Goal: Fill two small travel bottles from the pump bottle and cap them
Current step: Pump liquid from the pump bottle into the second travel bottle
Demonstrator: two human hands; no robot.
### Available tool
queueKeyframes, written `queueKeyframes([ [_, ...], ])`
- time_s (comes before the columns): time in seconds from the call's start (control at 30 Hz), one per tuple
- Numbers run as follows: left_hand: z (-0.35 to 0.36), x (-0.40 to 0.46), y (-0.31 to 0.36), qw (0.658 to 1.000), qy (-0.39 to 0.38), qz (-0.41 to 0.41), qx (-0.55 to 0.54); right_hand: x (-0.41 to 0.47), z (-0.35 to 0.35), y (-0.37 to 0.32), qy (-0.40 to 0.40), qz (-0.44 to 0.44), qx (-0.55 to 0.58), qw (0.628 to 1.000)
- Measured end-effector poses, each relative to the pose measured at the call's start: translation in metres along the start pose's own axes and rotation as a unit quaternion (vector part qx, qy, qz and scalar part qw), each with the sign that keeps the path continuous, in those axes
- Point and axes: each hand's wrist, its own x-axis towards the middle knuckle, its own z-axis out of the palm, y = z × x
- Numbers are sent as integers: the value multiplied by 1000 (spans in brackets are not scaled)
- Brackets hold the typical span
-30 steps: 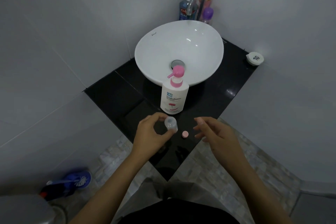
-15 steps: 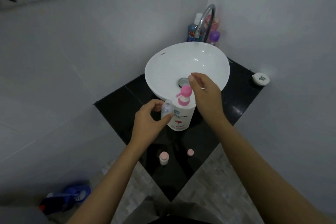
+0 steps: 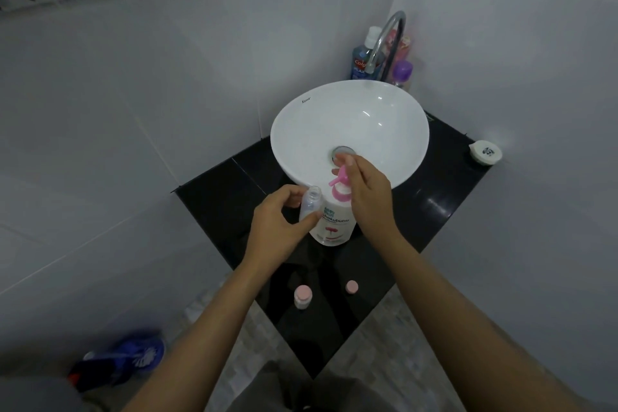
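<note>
A white pump bottle (image 3: 332, 226) with a pink pump head (image 3: 339, 179) stands on the black counter (image 3: 431, 211) in front of the basin. My left hand (image 3: 277, 227) holds a small clear travel bottle (image 3: 309, 204), uncapped, tilted with its mouth just left of the pink spout. My right hand (image 3: 366, 192) rests over the pump head, fingers on top of it. A second small travel bottle with a pink cap (image 3: 303, 296) stands near the counter's front corner. A loose pink cap (image 3: 351, 287) lies to its right.
A white bowl basin (image 3: 347, 117) with a chrome tap (image 3: 384, 40) fills the back of the counter. Several bottles (image 3: 363, 58) stand behind the tap. A small white round container (image 3: 485, 152) sits at the right corner. A blue toilet brush (image 3: 133, 354) lies on the floor, lower left.
My left hand lifted the open travel bottle from the counter's front up beside the pump spout. My right hand moved from near the loose cap onto the pump head. The camera tilted up.
</note>
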Motion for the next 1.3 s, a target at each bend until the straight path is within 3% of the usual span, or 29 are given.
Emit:
queueKeyframes([
  [0.23, -1, 1, 4, 1000, -6, 10, -21, -2, -1, 6, -7, -35, -14, 999],
  [1.03, -3, 0, 4, 997, -44, 1, 66, -2, 2, 8, -17, -9, 53, 998],
  [1.3, -4, 12, 12, 999, -20, 5, 47, -2, 0, 6, -26, -10, 59, 998],
])
